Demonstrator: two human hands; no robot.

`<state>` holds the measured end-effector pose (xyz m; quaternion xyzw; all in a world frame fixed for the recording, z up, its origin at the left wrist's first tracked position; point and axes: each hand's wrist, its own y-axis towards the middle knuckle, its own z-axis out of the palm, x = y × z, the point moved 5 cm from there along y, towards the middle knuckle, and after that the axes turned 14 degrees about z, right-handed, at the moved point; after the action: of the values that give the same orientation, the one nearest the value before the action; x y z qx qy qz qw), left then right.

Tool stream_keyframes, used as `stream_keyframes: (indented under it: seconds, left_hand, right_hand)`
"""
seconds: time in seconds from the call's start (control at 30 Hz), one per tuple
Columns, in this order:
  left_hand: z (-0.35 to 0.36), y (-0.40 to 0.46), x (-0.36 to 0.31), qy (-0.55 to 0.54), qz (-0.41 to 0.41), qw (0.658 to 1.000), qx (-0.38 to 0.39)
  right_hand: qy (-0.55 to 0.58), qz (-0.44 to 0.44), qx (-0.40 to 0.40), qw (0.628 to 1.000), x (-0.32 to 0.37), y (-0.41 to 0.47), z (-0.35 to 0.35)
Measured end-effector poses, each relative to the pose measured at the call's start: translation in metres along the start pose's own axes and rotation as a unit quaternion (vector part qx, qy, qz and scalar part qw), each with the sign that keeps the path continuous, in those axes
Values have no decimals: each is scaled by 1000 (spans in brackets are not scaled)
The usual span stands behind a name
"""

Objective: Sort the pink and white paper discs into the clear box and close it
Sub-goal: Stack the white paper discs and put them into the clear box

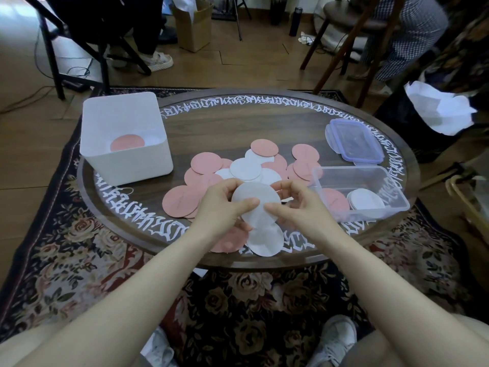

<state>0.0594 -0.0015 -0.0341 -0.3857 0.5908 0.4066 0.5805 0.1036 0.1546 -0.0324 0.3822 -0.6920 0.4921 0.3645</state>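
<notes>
Held item — white disc [255, 201], possibly more than one stacked; pinched at its near edge between the left hand [222, 205] and the right hand [296, 205], raised just above the table [238, 123].

Clear box [362, 192] — open, at the right of the table, beside the right hand. Contents: a pink stack [336, 201] at its left, a white stack [366, 200] at its right.

Lid [354, 141] — lies flat behind the box, apart from it.

Loose discs [238, 168] — pink and white, overlapping in a heap at the table centre; more lie under the hands by the near rim.

White bin [124, 136] — far left; one pink disc and a white one inside.

Risks, as judged:
- Thin paper clings; a pink disc could ride along unseen under the held white one and land on the wrong stack.
- Two hands on one edge may bend or crease the disc.
- Dropping it carelessly could topple the white stack onto the pink one.
- Discs by the near rim overhang — a brushing wrist could sweep them onto the rug [79, 247].
- Uneven stacks could keep the lid from latching.
</notes>
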Motion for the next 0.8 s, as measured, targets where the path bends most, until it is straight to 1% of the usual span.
stream_keyframes:
  seconds: [0.03,0.07,0.1,0.13,0.17,0.2,0.23,0.27,0.3,0.37,0.4,0.47,0.6,0.8]
  left_hand:
    - [2,0,0,31,20,999,12]
    - [2,1,1,85,50,995,26]
    - [3,0,-1,171,94,980,42]
    - [3,-2,-5,289,153,944,51]
    - [5,-4,-10,409,224,883,53]
    - [7,-6,-13,488,282,825,55]
    - [10,-9,-16,515,313,796,61]
    - [12,-11,-17,513,316,795,71]
    - [13,-11,-16,490,301,814,81]
    - [12,-10,-10,424,242,867,103]
    - [12,-8,-7,403,223,881,112]
    - [14,-7,-3,376,209,894,127]
    - [15,-5,1,373,199,895,141]
    - [17,-7,4,412,220,872,150]
  right_hand:
    - [-33,-14,11,999,0,0,0]
    - [-66,-28,15,997,1,0,0]
    - [-99,-39,11,994,0,1,-1]
    - [-131,-47,2,990,0,1,-3]
    - [-161,-55,-8,985,0,0,-4]
    - [-186,-66,-17,980,1,-1,-5]
    - [-204,-76,-21,976,2,-3,-6]
    - [-217,-84,-22,972,3,-6,-7]
    - [-226,-87,-20,970,4,-7,-8]
    - [-233,-91,-12,968,3,-9,-9]
    - [-233,-90,-10,968,2,-9,-8]
    - [-231,-89,-7,969,0,-8,-7]
    - [-238,-85,-4,967,-3,-7,-5]
    - [-253,-80,3,964,-6,-5,-5]
